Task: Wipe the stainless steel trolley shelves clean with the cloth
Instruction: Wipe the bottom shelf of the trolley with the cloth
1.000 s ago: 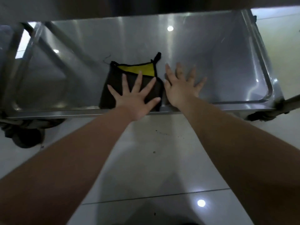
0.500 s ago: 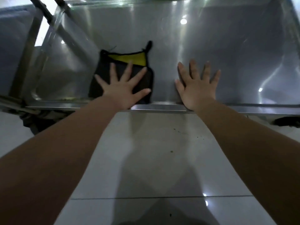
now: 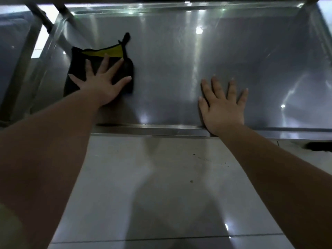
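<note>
A stainless steel trolley shelf (image 3: 179,72) with a raised rim fills the upper half of the head view. A black cloth (image 3: 77,69) with a yellow folded corner and a small hanging loop lies on the shelf's left part. My left hand (image 3: 102,83) presses flat on the cloth with fingers spread. My right hand (image 3: 222,106) rests flat on the bare steel near the front rim, well to the right of the cloth, holding nothing.
The shelf's front rim (image 3: 152,129) runs across the middle of the view. Trolley frame posts (image 3: 45,20) rise at the back left. Glossy white floor tiles (image 3: 161,186) with a few dark specks lie below. A dark caster (image 3: 318,146) shows at the right.
My left hand has slid the cloth further back on the shelf, away from the front rim. My two hands have moved further apart, and my view has come closer to the shelf.
</note>
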`<action>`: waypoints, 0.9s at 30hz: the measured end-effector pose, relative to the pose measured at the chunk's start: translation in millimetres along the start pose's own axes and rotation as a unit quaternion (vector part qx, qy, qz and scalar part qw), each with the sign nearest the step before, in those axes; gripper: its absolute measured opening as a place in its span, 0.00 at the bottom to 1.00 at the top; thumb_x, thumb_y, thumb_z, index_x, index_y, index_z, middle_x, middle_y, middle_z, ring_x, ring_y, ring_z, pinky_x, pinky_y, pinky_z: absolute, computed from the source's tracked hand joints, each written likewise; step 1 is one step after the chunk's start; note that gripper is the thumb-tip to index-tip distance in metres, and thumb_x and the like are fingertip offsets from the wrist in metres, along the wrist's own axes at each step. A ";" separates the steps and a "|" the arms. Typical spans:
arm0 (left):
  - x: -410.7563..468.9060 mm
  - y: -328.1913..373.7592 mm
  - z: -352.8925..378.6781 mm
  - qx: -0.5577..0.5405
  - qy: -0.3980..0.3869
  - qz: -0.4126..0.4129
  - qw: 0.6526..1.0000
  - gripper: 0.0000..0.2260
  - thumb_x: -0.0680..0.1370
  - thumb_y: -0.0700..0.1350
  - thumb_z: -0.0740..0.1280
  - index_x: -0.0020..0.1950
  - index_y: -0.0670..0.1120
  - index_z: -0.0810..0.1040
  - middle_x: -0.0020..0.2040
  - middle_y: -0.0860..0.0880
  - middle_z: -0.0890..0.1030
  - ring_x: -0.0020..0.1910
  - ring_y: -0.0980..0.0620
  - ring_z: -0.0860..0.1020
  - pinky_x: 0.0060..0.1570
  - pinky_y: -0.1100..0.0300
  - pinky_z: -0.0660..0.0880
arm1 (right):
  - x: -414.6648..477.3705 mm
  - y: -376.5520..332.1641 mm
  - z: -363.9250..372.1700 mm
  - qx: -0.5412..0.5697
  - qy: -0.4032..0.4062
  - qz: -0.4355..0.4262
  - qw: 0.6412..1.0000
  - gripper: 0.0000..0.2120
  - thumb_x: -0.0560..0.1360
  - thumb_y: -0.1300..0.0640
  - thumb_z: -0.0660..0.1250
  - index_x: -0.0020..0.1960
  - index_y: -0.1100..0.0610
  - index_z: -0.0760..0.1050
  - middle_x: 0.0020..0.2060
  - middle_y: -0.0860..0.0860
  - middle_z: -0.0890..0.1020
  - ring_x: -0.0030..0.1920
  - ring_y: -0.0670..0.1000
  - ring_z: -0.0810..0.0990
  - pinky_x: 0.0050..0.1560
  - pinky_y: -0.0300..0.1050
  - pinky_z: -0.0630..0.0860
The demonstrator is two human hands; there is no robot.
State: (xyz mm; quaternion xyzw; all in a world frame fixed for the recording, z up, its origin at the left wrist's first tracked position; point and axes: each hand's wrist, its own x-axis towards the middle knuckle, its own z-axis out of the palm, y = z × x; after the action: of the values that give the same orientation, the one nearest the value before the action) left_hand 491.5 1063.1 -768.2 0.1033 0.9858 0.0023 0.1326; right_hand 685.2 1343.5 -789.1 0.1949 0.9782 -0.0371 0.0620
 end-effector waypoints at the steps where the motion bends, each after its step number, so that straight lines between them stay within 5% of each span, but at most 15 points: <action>1: 0.5 7.2 0.8 -0.002 0.003 -0.006 1.000 0.35 0.63 0.81 0.38 0.70 0.78 0.41 0.79 0.63 0.41 0.78 0.40 0.38 0.62 0.21 0.39 | 0.4 -1.2 0.3 -0.002 0.001 -0.001 1.000 0.28 0.79 0.38 0.34 0.78 0.40 0.35 0.79 0.45 0.40 0.77 0.63 0.37 0.72 0.69 0.34; 11: -7.8 221.7 13.3 0.000 0.005 0.167 0.986 0.31 0.73 0.76 0.43 0.75 0.72 0.41 0.80 0.56 0.38 0.77 0.37 0.34 0.58 0.20 0.33 | 0.0 4.4 -0.2 0.011 0.005 0.027 1.000 0.33 0.80 0.37 0.38 0.79 0.50 0.36 0.79 0.46 0.41 0.78 0.55 0.37 0.74 0.65 0.37; 15: -3.1 176.1 15.3 0.020 0.041 0.169 0.985 0.32 0.70 0.78 0.41 0.74 0.74 0.43 0.80 0.59 0.41 0.78 0.40 0.38 0.60 0.20 0.34 | 0.5 8.8 -3.2 0.024 0.006 0.015 1.000 0.33 0.79 0.36 0.39 0.80 0.48 0.39 0.79 0.45 0.42 0.78 0.56 0.38 0.74 0.67 0.36; 22: 26.5 18.6 0.0 -0.003 0.040 0.000 0.999 0.34 0.66 0.80 0.40 0.72 0.76 0.44 0.80 0.61 0.44 0.79 0.42 0.41 0.62 0.20 0.40 | 1.2 1.6 -0.3 0.012 0.013 -0.007 1.000 0.29 0.79 0.36 0.36 0.78 0.40 0.36 0.79 0.47 0.41 0.78 0.61 0.37 0.72 0.69 0.34; 27: 12.8 56.2 4.2 -0.018 0.043 -0.021 0.999 0.32 0.69 0.78 0.41 0.74 0.74 0.44 0.80 0.59 0.43 0.78 0.38 0.39 0.61 0.20 0.39 | 3.1 -2.0 0.5 -0.005 0.005 0.002 1.000 0.29 0.79 0.37 0.34 0.78 0.41 0.35 0.79 0.49 0.41 0.77 0.64 0.36 0.71 0.71 0.35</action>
State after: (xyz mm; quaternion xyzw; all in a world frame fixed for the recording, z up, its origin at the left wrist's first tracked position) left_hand 492.0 1120.6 -773.8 0.0799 0.9923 0.0214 0.0917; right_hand 681.6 1342.8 -789.9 0.1971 0.9781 -0.0310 0.0585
